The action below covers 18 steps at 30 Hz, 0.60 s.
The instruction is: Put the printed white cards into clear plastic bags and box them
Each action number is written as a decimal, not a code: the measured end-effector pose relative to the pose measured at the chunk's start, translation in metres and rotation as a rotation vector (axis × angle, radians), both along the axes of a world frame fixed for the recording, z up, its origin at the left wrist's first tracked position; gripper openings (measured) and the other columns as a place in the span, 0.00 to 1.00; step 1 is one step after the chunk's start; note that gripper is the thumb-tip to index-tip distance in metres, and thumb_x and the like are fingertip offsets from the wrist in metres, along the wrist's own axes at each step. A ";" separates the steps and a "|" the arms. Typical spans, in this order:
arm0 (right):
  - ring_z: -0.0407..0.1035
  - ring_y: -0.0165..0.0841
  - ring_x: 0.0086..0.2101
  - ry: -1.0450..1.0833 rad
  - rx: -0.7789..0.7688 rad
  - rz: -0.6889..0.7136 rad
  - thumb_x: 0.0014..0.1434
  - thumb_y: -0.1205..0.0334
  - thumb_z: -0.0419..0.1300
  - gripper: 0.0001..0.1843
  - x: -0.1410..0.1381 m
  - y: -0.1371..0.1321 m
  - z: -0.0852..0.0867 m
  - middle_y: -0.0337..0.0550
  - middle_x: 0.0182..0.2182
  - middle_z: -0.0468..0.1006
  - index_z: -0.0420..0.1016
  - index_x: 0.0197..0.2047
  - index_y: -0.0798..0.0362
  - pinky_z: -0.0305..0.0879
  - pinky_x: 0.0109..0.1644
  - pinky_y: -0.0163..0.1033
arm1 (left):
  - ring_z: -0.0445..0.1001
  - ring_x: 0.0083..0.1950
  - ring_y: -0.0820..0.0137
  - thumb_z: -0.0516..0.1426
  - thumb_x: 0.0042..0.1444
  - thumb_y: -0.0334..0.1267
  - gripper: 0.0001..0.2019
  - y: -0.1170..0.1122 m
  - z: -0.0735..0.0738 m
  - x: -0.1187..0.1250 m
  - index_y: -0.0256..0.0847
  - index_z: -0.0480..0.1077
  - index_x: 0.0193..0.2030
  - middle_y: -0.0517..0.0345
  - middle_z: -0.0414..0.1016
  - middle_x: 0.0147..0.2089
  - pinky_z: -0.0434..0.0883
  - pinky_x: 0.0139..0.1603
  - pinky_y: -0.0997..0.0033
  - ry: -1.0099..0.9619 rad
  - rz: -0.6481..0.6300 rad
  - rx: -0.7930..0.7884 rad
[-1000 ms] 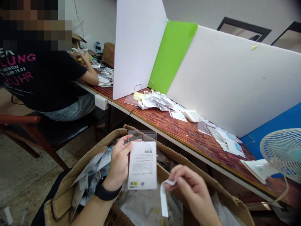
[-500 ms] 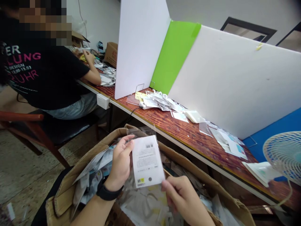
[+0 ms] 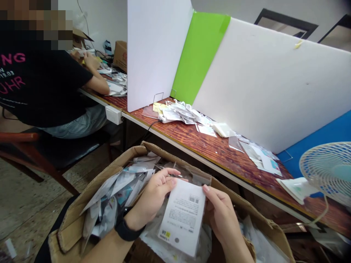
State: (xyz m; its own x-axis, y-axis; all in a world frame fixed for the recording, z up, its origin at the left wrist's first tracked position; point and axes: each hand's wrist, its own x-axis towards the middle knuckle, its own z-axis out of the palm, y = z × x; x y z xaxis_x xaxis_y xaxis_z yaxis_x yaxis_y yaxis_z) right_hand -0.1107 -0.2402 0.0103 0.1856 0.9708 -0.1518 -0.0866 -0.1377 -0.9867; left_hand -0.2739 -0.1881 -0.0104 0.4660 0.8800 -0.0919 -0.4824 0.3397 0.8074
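Observation:
A white printed card in a clear plastic sleeve (image 3: 182, 215) is held over the open box, its barcode end toward the table and a yellow mark at its near end. My left hand (image 3: 157, 191), with a black band on the wrist, pinches its upper left corner. At the upper right corner, my right hand (image 3: 221, 212) grips the sleeve between thumb and fingers. Below both hands, the cardboard box (image 3: 82, 197) is full of similar packets (image 3: 124, 186), partly hidden by my arms and the card.
A wooden table (image 3: 175, 131) runs behind the box, bearing a heap of packets (image 3: 183, 111) and white cards (image 3: 264, 160). White panels (image 3: 263, 84) stand on it. A fan (image 3: 329, 168) is at right. At left, a person in a black shirt (image 3: 49, 76) sits by a chair (image 3: 68, 157).
My right hand has moved from the card's lower right corner to its upper right corner. The card has come lower and nearer. The view has shifted slightly right.

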 end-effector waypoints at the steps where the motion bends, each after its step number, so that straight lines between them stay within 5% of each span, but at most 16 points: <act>1: 0.64 0.28 0.20 0.002 -0.004 0.006 0.52 0.49 0.63 0.18 0.001 0.000 0.000 0.38 0.17 0.72 0.77 0.23 0.56 0.59 0.24 0.32 | 0.74 0.33 0.70 0.56 0.54 0.34 0.09 0.001 0.000 -0.001 0.37 0.64 0.42 0.50 0.77 0.37 0.68 0.34 0.71 0.006 -0.012 -0.003; 5: 0.71 0.35 0.27 -0.006 -0.055 0.030 0.50 0.52 0.65 0.16 0.009 -0.001 -0.001 0.44 0.26 0.80 0.81 0.36 0.55 0.67 0.34 0.38 | 0.70 0.29 0.73 0.56 0.53 0.33 0.09 0.004 0.000 -0.005 0.36 0.66 0.41 0.58 0.74 0.29 0.64 0.30 0.74 0.054 -0.060 -0.013; 12: 0.73 0.31 0.29 -0.006 -0.038 -0.039 0.46 0.58 0.69 0.13 0.024 -0.002 -0.006 0.42 0.31 0.83 0.82 0.37 0.50 0.68 0.34 0.33 | 0.68 0.28 0.74 0.58 0.51 0.34 0.09 0.003 -0.004 -0.011 0.36 0.68 0.40 0.57 0.74 0.29 0.60 0.29 0.75 0.125 -0.143 0.051; 18: 0.73 0.33 0.30 -0.114 0.089 -0.018 0.48 0.61 0.67 0.08 0.029 -0.009 -0.013 0.42 0.31 0.83 0.82 0.34 0.46 0.67 0.33 0.35 | 0.69 0.26 0.73 0.61 0.49 0.35 0.07 0.001 -0.005 -0.013 0.38 0.73 0.36 0.58 0.75 0.27 0.63 0.28 0.74 0.066 -0.052 0.060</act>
